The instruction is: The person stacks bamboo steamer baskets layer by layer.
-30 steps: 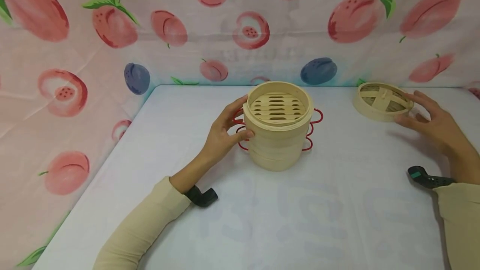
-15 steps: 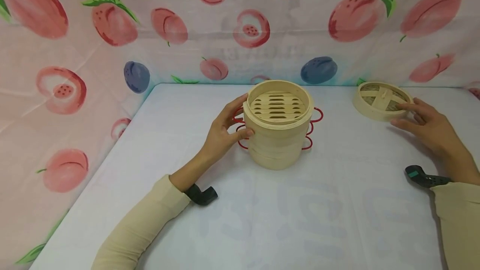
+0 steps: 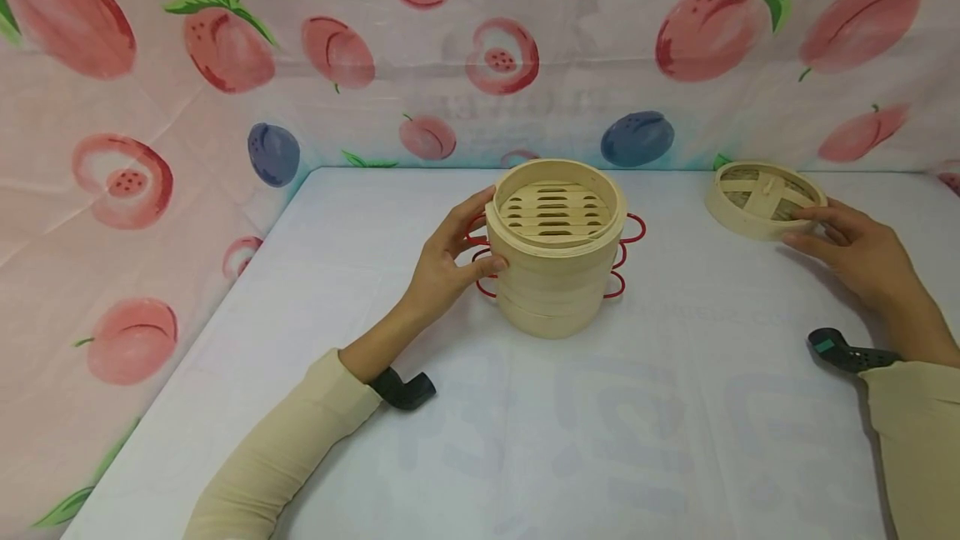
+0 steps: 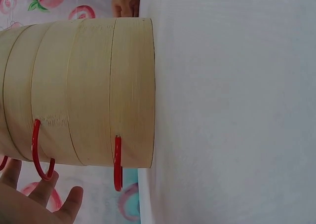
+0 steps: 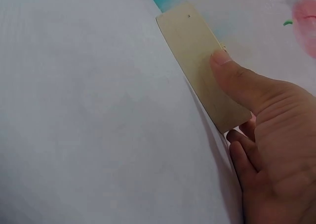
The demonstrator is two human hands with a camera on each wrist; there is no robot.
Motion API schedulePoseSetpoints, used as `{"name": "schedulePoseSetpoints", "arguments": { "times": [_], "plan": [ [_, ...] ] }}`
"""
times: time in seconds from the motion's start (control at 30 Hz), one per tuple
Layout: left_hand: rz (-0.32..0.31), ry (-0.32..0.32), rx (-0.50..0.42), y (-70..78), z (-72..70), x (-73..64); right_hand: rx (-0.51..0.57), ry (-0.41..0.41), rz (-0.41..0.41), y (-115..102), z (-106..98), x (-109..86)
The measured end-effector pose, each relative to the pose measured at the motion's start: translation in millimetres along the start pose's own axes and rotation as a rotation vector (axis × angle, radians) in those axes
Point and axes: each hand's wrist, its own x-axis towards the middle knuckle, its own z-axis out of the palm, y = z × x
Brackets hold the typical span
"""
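A round bamboo steamer stands upright in the middle of the table, its top uncovered so that a slatted rack shows inside. Red loop handles stick out from both sides of its stacked tiers. My left hand holds the steamer's left side, thumb at the front and fingers partly hidden behind. At the back right lies the steamer lid, with crossed strips on top. My right hand grips its right edge; in the right wrist view the thumb presses on the lid's side wall.
White cloth covers the table. A curtain with printed peaches hangs along the back and left. Dark wrist devices sit at both sleeve cuffs.
My right hand has shifted a little left on the lid, its index finger coming over the top edge. The left hand and the steamer have stayed in place.
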Motion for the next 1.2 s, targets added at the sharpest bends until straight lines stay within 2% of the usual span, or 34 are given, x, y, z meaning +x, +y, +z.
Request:
{"name": "schedulePoseSetpoints", "arguments": {
  "times": [0.47,0.53,0.77,1.2],
  "plan": [
    [-0.015,0.007,0.006,-1.1,0.2,0.9,-0.033,0.106,0.042,-7.2,0.7,-1.8],
    [-0.013,0.007,0.004,-2.7,0.1,1.4,-0.02,0.113,0.063,-8.9,-0.4,-1.7],
    [0.0,0.01,0.016,-29.3,-3.3,2.0,0.059,0.142,0.15,-18.0,-6.4,-0.7],
    [0.008,0.015,0.04,-32.7,-3.1,3.7,0.166,0.202,0.162,-31.9,-18.5,1.9]
  ]
}}
